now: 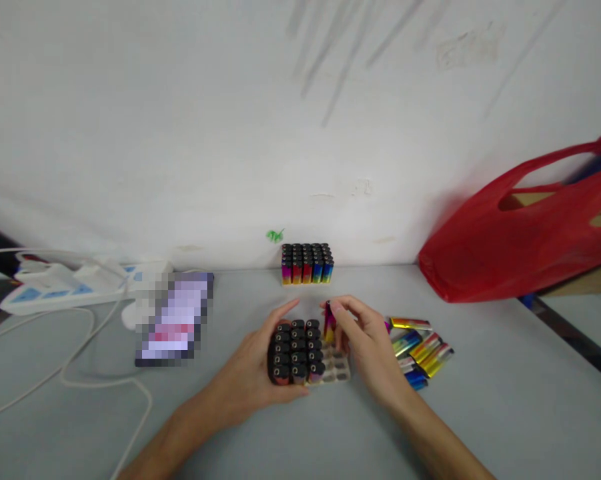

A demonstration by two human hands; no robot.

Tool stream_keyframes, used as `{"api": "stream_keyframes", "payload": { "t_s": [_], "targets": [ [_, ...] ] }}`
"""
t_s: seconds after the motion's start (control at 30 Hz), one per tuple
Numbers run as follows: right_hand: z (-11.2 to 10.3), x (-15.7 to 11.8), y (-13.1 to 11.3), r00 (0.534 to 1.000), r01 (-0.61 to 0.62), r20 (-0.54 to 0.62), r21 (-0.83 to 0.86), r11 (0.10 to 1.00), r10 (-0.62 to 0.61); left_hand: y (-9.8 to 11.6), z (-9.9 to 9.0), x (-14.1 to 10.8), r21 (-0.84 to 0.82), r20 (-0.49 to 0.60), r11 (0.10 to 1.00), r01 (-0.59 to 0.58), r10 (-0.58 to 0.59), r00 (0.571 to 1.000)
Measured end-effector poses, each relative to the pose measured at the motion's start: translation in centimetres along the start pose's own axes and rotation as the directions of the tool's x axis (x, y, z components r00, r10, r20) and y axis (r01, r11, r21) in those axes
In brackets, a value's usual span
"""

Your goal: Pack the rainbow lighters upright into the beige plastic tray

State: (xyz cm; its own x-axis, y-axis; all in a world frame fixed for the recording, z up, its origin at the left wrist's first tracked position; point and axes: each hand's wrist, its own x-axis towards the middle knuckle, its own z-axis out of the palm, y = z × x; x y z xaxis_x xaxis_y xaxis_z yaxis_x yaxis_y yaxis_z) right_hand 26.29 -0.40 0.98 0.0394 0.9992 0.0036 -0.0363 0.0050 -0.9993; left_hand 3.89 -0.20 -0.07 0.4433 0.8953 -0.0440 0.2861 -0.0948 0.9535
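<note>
A clear plastic tray stands on the grey table, its left part filled with several upright lighters with black tops. Wrapped round the tray's left side is my left hand, thumb behind it and fingers in front. My right hand pinches one upright purple and yellow lighter at the tray's back right. Cavities without lighters show at the tray's right. Several loose shiny lighters lie right of my right hand, in gold, blue and red.
A full block of lighters stands against the white wall. On the left are a power strip, white cables and a phone. A red bag sits at the right.
</note>
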Motion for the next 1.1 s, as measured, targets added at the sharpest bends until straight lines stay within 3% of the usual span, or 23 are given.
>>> {"api": "stream_keyframes", "payload": {
  "t_s": [0.23,0.5,0.73,0.83,0.9,1.0,1.1],
  "targets": [
    [0.2,-0.2,0.2,0.998,-0.043,0.049,-0.056,0.998,0.046,0.2,-0.1,0.2,0.012,0.018,1.0,-0.008,0.008,1.0],
    [-0.1,-0.5,0.3,0.999,0.001,0.04,-0.137,0.991,0.005,0.1,0.0,0.2,0.004,0.014,1.0,-0.008,0.008,1.0],
    [-0.5,0.0,-0.3,0.986,0.101,-0.082,-0.401,0.911,-0.146,-0.2,-0.1,0.2,0.017,0.04,1.0,-0.002,0.001,0.999],
    [-2.3,0.9,-0.4,0.96,0.105,-0.131,-0.652,0.751,-0.248,-0.4,-0.2,0.2,0.011,0.043,1.0,-0.004,0.004,0.999],
    [-4.6,1.4,-0.3,0.952,0.109,-0.071,-0.83,0.547,-0.298,-0.5,-0.2,0.2,0.0,0.048,1.0,0.006,-0.006,0.999],
    [-9.2,1.5,-0.1,0.961,-0.092,-0.153,-0.964,0.251,-0.233,-0.7,-0.1,0.2,-0.02,0.06,1.0,0.01,-0.009,0.998],
    [-13.7,1.4,0.0,0.986,-0.108,-0.123,-0.985,0.132,-0.112,-0.8,-0.1,0.3,-0.027,0.062,1.0,0.0,0.002,0.998]
  ]
}}
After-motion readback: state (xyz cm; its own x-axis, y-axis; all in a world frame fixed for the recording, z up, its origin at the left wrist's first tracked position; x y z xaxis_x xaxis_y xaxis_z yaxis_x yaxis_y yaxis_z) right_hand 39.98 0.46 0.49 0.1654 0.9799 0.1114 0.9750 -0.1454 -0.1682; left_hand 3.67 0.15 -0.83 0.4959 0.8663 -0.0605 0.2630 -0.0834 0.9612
